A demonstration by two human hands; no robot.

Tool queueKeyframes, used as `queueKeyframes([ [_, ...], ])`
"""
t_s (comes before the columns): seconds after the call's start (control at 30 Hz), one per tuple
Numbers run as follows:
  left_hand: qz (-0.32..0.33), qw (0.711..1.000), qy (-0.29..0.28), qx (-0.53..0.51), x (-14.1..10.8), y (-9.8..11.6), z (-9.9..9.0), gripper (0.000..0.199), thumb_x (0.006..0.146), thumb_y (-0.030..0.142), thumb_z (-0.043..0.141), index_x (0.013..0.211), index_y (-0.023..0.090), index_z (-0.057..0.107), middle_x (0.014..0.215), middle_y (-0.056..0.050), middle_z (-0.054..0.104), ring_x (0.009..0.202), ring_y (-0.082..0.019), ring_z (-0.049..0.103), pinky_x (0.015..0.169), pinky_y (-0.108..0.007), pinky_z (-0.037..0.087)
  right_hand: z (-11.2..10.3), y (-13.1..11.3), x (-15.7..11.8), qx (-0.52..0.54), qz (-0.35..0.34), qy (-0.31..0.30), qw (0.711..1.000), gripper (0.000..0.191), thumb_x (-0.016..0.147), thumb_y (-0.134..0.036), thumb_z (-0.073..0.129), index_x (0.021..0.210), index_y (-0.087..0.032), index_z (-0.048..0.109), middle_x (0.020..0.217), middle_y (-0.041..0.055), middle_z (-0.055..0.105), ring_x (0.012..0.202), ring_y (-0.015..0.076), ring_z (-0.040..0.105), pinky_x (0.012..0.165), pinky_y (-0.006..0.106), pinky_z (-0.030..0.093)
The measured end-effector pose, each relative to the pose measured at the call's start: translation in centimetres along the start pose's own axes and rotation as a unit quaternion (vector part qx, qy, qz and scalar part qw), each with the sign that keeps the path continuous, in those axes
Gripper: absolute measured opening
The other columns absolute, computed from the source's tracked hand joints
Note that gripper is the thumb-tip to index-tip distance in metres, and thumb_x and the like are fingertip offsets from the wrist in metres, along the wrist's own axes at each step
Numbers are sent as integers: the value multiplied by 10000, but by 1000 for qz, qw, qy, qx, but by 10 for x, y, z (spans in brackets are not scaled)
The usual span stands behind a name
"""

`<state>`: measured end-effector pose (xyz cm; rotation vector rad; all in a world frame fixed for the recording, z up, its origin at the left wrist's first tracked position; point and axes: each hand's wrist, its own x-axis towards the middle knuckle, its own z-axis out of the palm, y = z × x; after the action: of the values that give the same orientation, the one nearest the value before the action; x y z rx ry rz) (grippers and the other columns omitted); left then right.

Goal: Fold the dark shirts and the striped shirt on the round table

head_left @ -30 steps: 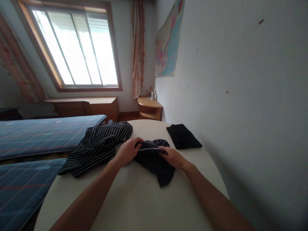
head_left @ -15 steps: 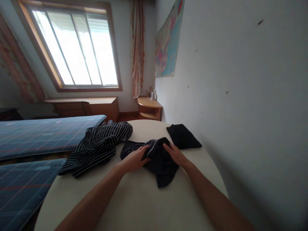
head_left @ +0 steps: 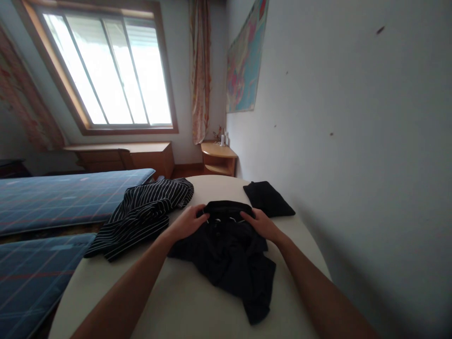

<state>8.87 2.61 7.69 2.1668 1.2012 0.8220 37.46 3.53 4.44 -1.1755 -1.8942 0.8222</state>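
A dark navy shirt (head_left: 229,259) lies rumpled on the pale round table (head_left: 190,301), one sleeve-like part trailing towards me at the lower right. Its collar edge, with bits of white trim, is stretched between my hands. My left hand (head_left: 192,220) pinches the left end of that edge. At the right end, my right hand (head_left: 263,223) grips it between thumb and fingers. Just beyond my right hand is a flat, folded black garment (head_left: 269,198). To the left of my left hand a black-and-white striped garment (head_left: 144,212) sits loosely heaped, hanging near the table's left edge.
Two blue plaid mattresses (head_left: 70,195) lie left of the table. Close along the right side stands a white wall (head_left: 353,165), with a map (head_left: 243,66) on it. A wooden corner shelf (head_left: 219,151) and a low desk (head_left: 148,153) are at the back by the window.
My hands have moved apart and the shirt's collar edge is now drawn out between them. The bunched shirt has opened and spread towards me. The other garments stay put.
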Motion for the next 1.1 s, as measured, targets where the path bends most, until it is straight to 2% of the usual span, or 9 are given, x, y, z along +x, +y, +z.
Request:
queueKeyframes([
  [0.1, -39, 995, 90, 32, 3, -4, -1, 312, 898, 392, 501, 1038, 182, 685, 981, -62, 743, 930, -246, 675, 868, -340, 505, -1, 5, 4, 7, 14, 97, 995, 515, 868, -594, 556, 1085, -147, 690, 1013, 92, 734, 972, 283, 659, 864, 386, 513],
  [0.2, -54, 992, 88, 71, 1, -10, 4, 373, 897, 405, 534, 1194, 205, 639, 1062, -77, 735, 975, -256, 682, 879, -345, 504, 2, 12, 9, -19, 22, 165, 986, 496, 864, -591, 556, 1052, -151, 688, 1048, 107, 722, 1002, 279, 649, 916, 390, 486],
  [0.33, -34, 992, 26, 118, -6, -19, 11, 521, 814, 354, 664, 1306, 213, 568, 1211, -106, 692, 1129, -287, 637, 955, -361, 476, 6, 22, 10, -37, 11, 153, 987, 469, 886, -568, 531, 1050, -157, 689, 1047, 104, 720, 971, 256, 657, 909, 380, 483],
  [0.43, -74, 983, 26, 163, -7, -20, 9, 380, 844, 303, 617, 1210, 202, 631, 1134, -122, 717, 1087, -295, 657, 919, -370, 479, 5, 25, 9, -77, 3, 183, 980, 476, 866, -566, 559, 1054, -152, 698, 1080, 120, 711, 979, 262, 651, 902, 387, 482],
  [0.53, -109, 974, 62, 188, -3, -13, -1, 263, 908, 377, 539, 1028, 209, 701, 989, -112, 742, 958, -288, 692, 836, -359, 486, 0, 23, 7, -97, -3, 196, 976, 490, 881, -586, 527, 1057, -165, 704, 1023, 110, 720, 915, 256, 659, 836, 368, 492],
  [0.67, -122, 962, 154, 188, 0, -3, -15, 360, 930, 508, 487, 940, 226, 710, 936, -88, 746, 891, -268, 689, 793, -342, 477, -5, 16, 6, -101, 18, 194, 976, 513, 914, -603, 466, 1089, -178, 694, 850, 69, 715, 735, 226, 646, 724, 334, 477],
  [0.77, -117, 964, 155, 178, -2, -3, -19, 308, 913, 486, 517, 954, 241, 697, 918, -60, 749, 859, -249, 687, 771, -327, 475, -6, 16, 6, -107, 20, 205, 973, 505, 919, -594, 455, 1097, -183, 689, 863, 70, 713, 758, 232, 649, 728, 333, 469],
  [0.97, -110, 976, 84, 170, -5, -11, -14, 329, 886, 470, 554, 1076, 229, 671, 890, -51, 745, 854, -247, 689, 763, -321, 484, -8, 23, 6, -117, 11, 234, 965, 484, 928, -562, 442, 1106, -175, 672, 905, 81, 706, 821, 251, 647, 785, 358, 473],
  [1.1, -42, 981, 85, 167, -6, -7, -7, 553, 857, 485, 615, 1355, 258, 538, 1123, -55, 705, 982, -249, 664, 879, -347, 475, -7, 16, 5, -93, -6, 238, 967, 460, 943, -554, 425, 1085, -182, 654, 951, 82, 704, 849, 253, 637, 828, 369, 472],
])
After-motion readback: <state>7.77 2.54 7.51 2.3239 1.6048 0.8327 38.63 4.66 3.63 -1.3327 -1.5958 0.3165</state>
